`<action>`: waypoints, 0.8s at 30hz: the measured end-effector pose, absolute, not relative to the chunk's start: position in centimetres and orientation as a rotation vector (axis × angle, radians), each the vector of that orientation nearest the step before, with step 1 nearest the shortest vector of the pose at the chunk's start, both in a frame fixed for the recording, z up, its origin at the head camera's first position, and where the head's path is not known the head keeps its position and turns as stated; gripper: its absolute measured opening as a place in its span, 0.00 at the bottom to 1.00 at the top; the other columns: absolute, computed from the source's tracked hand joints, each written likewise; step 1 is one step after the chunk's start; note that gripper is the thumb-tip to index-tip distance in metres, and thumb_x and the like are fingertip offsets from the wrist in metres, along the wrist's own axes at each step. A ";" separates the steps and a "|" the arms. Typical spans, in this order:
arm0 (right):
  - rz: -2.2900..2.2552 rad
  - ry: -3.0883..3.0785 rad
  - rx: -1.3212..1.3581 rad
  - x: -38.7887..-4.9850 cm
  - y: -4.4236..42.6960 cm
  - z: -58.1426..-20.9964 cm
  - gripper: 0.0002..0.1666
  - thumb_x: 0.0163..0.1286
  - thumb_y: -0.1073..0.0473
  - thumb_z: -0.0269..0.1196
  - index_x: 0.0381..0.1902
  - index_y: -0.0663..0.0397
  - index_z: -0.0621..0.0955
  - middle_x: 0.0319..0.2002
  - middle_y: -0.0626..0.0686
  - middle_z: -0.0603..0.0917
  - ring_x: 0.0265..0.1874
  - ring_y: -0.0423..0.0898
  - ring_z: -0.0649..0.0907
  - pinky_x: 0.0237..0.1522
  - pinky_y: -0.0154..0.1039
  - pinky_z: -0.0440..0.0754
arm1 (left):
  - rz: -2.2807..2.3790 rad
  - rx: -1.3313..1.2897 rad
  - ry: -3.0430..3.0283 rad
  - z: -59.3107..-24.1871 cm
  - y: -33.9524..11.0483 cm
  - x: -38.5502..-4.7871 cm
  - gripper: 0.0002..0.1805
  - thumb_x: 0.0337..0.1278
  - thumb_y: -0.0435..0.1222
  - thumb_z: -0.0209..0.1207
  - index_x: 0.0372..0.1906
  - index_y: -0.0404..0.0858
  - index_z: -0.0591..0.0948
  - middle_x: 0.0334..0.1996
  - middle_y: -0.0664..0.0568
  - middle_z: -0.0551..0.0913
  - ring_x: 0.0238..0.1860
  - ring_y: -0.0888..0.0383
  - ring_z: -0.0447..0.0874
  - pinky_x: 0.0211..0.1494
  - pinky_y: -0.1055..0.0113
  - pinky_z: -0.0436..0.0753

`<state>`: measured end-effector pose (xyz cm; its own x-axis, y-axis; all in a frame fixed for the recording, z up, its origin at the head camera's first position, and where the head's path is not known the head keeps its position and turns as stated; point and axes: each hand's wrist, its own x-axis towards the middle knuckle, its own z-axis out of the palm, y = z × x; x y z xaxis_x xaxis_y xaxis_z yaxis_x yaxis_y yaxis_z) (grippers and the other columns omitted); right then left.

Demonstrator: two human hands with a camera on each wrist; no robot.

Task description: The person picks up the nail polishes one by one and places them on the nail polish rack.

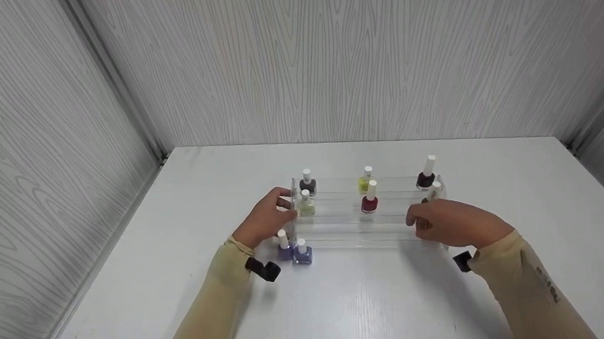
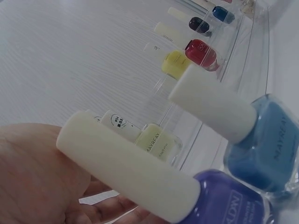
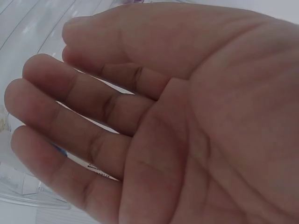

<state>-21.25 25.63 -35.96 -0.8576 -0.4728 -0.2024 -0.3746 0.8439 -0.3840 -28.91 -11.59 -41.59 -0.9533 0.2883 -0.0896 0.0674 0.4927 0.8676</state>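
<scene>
A clear stepped display rack (image 1: 339, 234) holds several nail polish bottles, among them a red bottle (image 1: 369, 204), a yellow bottle (image 1: 365, 184), a pale green bottle (image 1: 306, 208) and a dark bottle (image 1: 425, 179). My left hand (image 1: 268, 218) grips the rack's left side panel between thumb and fingers. By that wrist stand a purple bottle (image 2: 229, 200) and a blue bottle (image 2: 266, 144). At the rack's right end, my right hand (image 1: 454, 222) partly covers a white-capped bottle (image 1: 434, 190). In the right wrist view its fingers (image 3: 51, 116) bend loosely and the palm holds nothing.
The rack stands on a white table (image 1: 366, 304). Behind it rises a pale wood-grain panel (image 1: 325, 60), with another panel (image 1: 37, 158) along the left side. A dark bottle (image 1: 308, 184) sits at the rack's back left.
</scene>
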 end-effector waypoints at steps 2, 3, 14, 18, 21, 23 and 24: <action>-0.483 2.727 -0.641 -21.2 25.6 -35.9 0.10 0.73 0.67 0.62 0.49 0.56 0.83 0.37 0.46 0.83 0.34 0.42 0.78 0.37 0.41 0.76 | 1.454 0.302 2.515 -41.6 -11.6 -28.9 0.27 0.70 0.36 0.60 0.71 0.40 0.70 0.55 0.44 0.80 0.47 0.48 0.83 0.36 0.64 0.80; -0.482 2.726 -0.642 -21.2 25.6 -35.8 0.10 0.72 0.67 0.61 0.50 0.56 0.83 0.37 0.46 0.83 0.34 0.42 0.78 0.38 0.41 0.76 | 1.456 0.302 2.517 -41.6 -11.6 -28.9 0.27 0.70 0.36 0.60 0.71 0.40 0.70 0.56 0.43 0.80 0.47 0.48 0.83 0.35 0.64 0.80; -0.474 2.726 -0.642 -21.2 25.8 -35.9 0.21 0.68 0.72 0.51 0.54 0.56 0.83 0.41 0.48 0.84 0.35 0.42 0.79 0.40 0.42 0.77 | 1.466 0.287 2.529 -42.3 -11.6 -29.2 0.27 0.69 0.37 0.60 0.71 0.43 0.70 0.54 0.44 0.81 0.47 0.48 0.84 0.33 0.63 0.81; -0.473 2.720 -0.641 -21.3 25.9 -36.0 0.20 0.68 0.72 0.52 0.52 0.57 0.83 0.40 0.48 0.84 0.33 0.43 0.77 0.35 0.40 0.74 | 1.470 0.277 2.530 -42.4 -11.6 -29.2 0.27 0.69 0.36 0.59 0.70 0.44 0.71 0.53 0.44 0.81 0.48 0.47 0.85 0.33 0.63 0.82; -0.452 2.726 -0.655 -21.3 25.9 -36.1 0.17 0.69 0.71 0.54 0.50 0.57 0.84 0.38 0.47 0.83 0.31 0.42 0.76 0.35 0.39 0.73 | 1.470 0.272 2.531 -42.3 -11.6 -29.1 0.27 0.69 0.37 0.60 0.70 0.44 0.71 0.53 0.44 0.81 0.48 0.47 0.85 0.32 0.64 0.81; -0.437 2.731 -0.661 -21.3 26.0 -36.1 0.15 0.70 0.70 0.55 0.48 0.56 0.85 0.35 0.46 0.83 0.31 0.41 0.76 0.35 0.40 0.75 | 1.474 0.277 2.533 -42.3 -11.6 -29.1 0.27 0.68 0.36 0.59 0.70 0.43 0.71 0.53 0.44 0.81 0.48 0.47 0.85 0.32 0.64 0.81; -0.427 2.736 -0.663 -21.3 26.1 -36.1 0.15 0.71 0.70 0.56 0.48 0.55 0.85 0.35 0.46 0.83 0.31 0.41 0.77 0.36 0.40 0.76 | 1.477 0.279 2.533 -42.3 -11.6 -29.1 0.27 0.68 0.36 0.59 0.70 0.43 0.71 0.52 0.44 0.81 0.48 0.47 0.85 0.32 0.64 0.81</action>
<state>-21.28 26.05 -36.15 -0.8510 -0.4811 -0.2105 -0.3940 0.8499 -0.3498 -29.14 -11.61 -42.26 -0.9630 0.2593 -0.0732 0.0640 0.4842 0.8726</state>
